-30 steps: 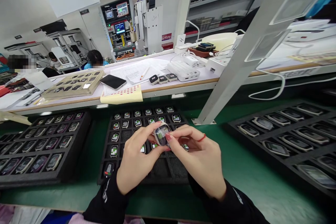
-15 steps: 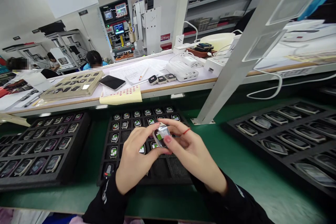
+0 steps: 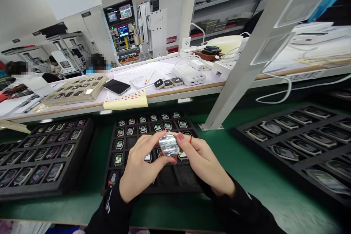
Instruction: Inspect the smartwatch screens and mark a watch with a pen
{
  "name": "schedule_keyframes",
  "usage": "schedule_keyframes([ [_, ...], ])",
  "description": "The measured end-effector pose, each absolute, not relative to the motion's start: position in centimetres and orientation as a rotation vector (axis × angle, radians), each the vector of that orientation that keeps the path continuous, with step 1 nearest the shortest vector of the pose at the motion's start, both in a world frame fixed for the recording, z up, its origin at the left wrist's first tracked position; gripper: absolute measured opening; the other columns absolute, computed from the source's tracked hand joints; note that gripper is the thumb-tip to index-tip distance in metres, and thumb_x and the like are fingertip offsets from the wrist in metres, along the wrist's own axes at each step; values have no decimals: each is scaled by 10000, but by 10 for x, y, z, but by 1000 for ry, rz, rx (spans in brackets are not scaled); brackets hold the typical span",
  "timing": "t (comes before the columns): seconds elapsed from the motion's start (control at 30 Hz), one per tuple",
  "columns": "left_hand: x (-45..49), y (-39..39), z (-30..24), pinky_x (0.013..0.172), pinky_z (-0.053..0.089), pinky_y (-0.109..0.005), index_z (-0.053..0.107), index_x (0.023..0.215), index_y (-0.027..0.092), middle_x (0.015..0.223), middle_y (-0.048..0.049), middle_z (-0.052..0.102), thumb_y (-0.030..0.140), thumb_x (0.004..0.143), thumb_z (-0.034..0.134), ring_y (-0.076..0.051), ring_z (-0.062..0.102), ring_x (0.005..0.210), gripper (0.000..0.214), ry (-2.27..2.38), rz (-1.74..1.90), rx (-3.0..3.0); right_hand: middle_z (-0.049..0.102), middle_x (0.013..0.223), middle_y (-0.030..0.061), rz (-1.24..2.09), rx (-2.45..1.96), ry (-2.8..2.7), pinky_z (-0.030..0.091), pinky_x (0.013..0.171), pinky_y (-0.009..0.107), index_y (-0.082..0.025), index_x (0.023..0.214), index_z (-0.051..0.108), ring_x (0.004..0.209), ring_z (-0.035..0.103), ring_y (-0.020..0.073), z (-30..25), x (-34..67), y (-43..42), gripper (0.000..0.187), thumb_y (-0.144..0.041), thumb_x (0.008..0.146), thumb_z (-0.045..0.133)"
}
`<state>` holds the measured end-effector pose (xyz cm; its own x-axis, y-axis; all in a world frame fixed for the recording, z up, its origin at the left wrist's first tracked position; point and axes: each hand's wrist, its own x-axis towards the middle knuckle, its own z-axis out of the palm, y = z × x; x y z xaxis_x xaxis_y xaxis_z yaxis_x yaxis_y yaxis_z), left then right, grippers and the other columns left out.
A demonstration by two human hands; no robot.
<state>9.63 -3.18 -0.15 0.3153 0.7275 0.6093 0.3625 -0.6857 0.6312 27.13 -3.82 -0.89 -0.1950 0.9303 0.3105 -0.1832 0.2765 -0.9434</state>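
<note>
Left hand [image 3: 142, 164] pinches a silvery smartwatch [image 3: 169, 145] between thumb and forefinger, while the right hand [image 3: 205, 161] closes in from the other side, its fingertips at the watch's upper corner; whether those fingers also grip, the view cannot settle. The watch sits between the two, glass face up, glare hiding any display, raised above a black foam tray [image 3: 181, 173] on a green counter [image 3: 255, 175]. Handling of this piece appears under way and unfinished: it is out of any slot, while other watches [image 3: 157, 127], many lit in green and white, fill the far rows. How many have been dealt with cannot be told. A left-hand tray [image 3: 72, 161] and a right-hand tray [image 3: 304, 163], both holding watches, flank the scene; beyond, a smartphone [image 3: 117, 86] lies on a raised shelf [image 3: 211, 76].
</note>
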Motion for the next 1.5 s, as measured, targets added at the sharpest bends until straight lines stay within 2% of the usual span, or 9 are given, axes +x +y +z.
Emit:
schedule_keyframes([
  [0.1, 96, -32, -1, 906, 518, -219, 634, 1303, 295, 1055, 30, 716, 132, 745, 860, -127, 633, 895, 624, 999, 1305, 2195, 724, 860, 49, 1191, -750, -1392, 554, 669, 263, -188, 1100, 794, 633, 609, 170, -9, 274, -40, 515, -613, 1072, 506],
  [0.27, 98, -33, 0, 878, 520, -214, 638, 1298, 286, 1030, 28, 714, 76, 752, 833, -126, 632, 888, 617, 966, 1313, 2177, 741, 930, 46, 1246, -725, -1366, 594, 669, 238, -213, 1243, 730, 765, 674, 199, -10, 271, -42, 458, -583, 974, 705],
  [0.37, 98, -33, 1, 871, 519, -209, 644, 1290, 277, 1002, 29, 711, 67, 755, 827, -123, 630, 874, 603, 956, 1316, 2185, 737, 898, 38, 1254, -716, -1348, 605, 703, 240, -216, 1228, 730, 790, 690, 201, -12, 270, -42, 391, -519, 983, 718],
  [0.53, 99, -33, 1, 867, 519, -200, 650, 1285, 270, 994, 29, 707, 107, 756, 841, -122, 628, 878, 586, 962, 1321, 2203, 711, 885, 27, 1237, -679, -1387, 565, 621, 217, -232, 1161, 743, 675, 615, 160, -10, 275, -40, 340, -526, 1018, 654],
  [0.7, 97, -31, 0, 849, 524, -206, 652, 1287, 280, 974, 30, 698, 102, 758, 838, -123, 625, 858, 588, 966, 1274, 2202, 625, 740, -1, 1312, -717, -1368, 551, 615, 206, -208, 1167, 725, 654, 556, 152, -11, 276, -38, 316, -481, 1023, 654],
  [0.93, 90, -28, -3, 838, 528, -237, 643, 1309, 294, 960, 19, 698, 115, 774, 829, -144, 623, 870, 594, 945, 1199, 2175, 672, 1029, 48, 1387, -673, -1537, 560, 608, 200, -220, 1392, 591, 732, 603, 148, -18, 287, -42, 399, -245, 999, 654],
  [1.0, 90, -29, -3, 829, 536, -259, 647, 1305, 286, 944, 10, 696, 135, 778, 830, -157, 622, 862, 578, 951, 1189, 2180, 675, 1025, 57, 1383, -627, -1541, 557, 609, 208, -210, 1391, 593, 740, 610, 153, -18, 290, -43, 405, -249, 994, 662],
  [1.3, 95, -29, -2, 826, 558, -293, 652, 1288, 264, 956, -8, 724, 157, 813, 795, -166, 631, 829, 507, 926, 1226, 2251, 621, 656, 6, 1327, -806, -1386, 519, 527, 249, -126, 1214, 689, 546, 557, 153, -17, 280, -42, 393, -440, 978, 698],
  [1.5, 92, -25, -8, 889, 556, -313, 616, 1340, 291, 1018, -10, 714, 163, 826, 786, -179, 640, 898, 556, 1011, 1080, 2202, 678, 910, 51, 1432, -686, -1391, 563, 569, 293, -177, 1247, 681, 574, 599, 150, -23, 284, -40, 357, -441, 1008, 652],
])
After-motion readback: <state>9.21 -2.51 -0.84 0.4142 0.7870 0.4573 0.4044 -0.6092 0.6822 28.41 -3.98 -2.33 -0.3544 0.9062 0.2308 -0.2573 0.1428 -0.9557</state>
